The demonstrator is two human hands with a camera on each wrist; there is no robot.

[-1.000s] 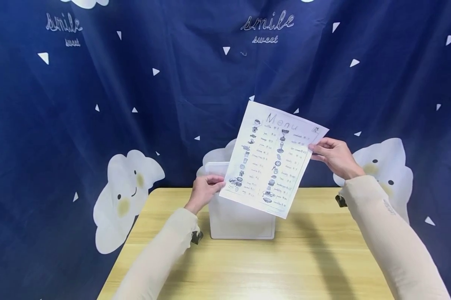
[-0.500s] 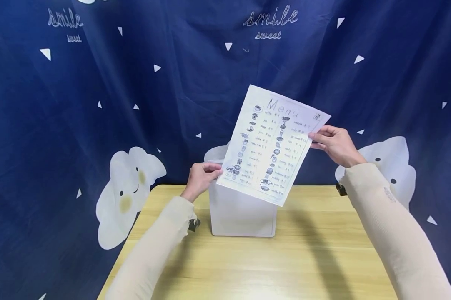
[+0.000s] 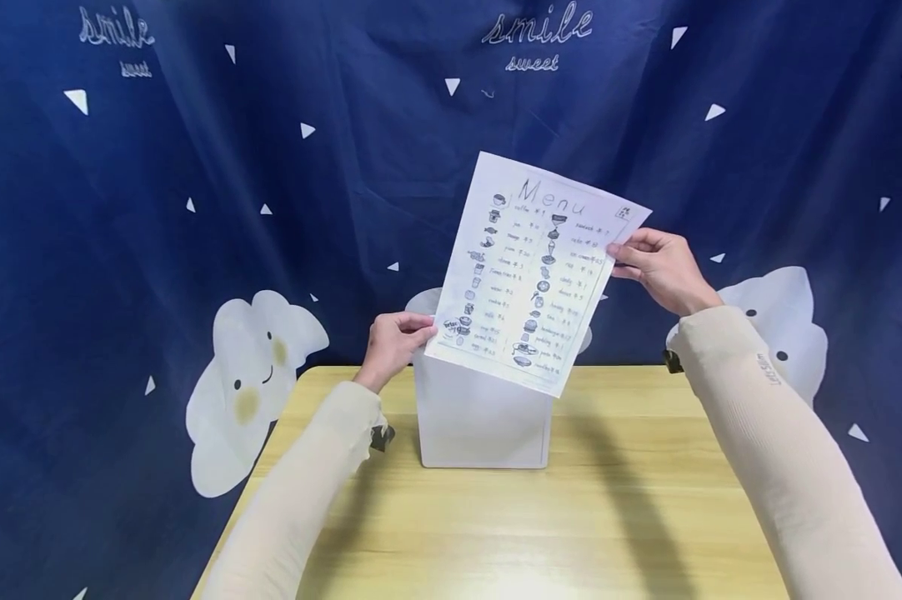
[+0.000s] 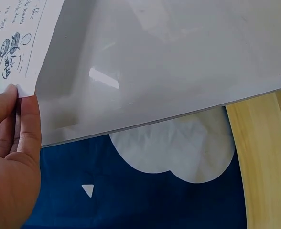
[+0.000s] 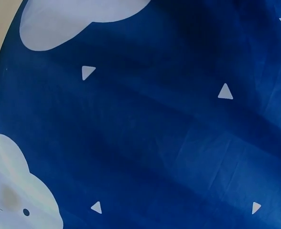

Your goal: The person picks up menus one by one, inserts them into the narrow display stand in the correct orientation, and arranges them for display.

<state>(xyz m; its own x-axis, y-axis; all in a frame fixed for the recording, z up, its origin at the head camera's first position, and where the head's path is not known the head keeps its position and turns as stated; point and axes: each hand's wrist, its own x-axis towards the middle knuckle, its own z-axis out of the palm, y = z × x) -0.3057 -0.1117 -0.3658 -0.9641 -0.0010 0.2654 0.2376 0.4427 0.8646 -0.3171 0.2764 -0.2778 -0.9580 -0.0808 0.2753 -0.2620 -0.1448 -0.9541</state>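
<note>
A white paper menu [image 3: 537, 275], with "Menu" written at its top and rows of small food drawings, is held tilted in the air between both hands. My left hand [image 3: 395, 343] pinches its lower left edge; the left wrist view shows the thumb on the printed face of the menu [image 4: 21, 52]. On the upper right edge, my right hand [image 3: 663, 268] pinches the sheet between thumb and fingers. Behind and below the menu, a white flat board [image 3: 484, 425] stands upright on the table, its upper part covered by the paper. Neither hand nor menu shows in the right wrist view.
The board stands on a light wooden table [image 3: 608, 517], towards its back edge. A dark blue curtain [image 3: 361, 208] printed with clouds and triangles hangs behind. Arm shadows fall across the tabletop.
Both hands have raised the menu and shifted it slightly left, uncovering more of the board's front. The pinch on the paper stays the same, and the board stays in place.
</note>
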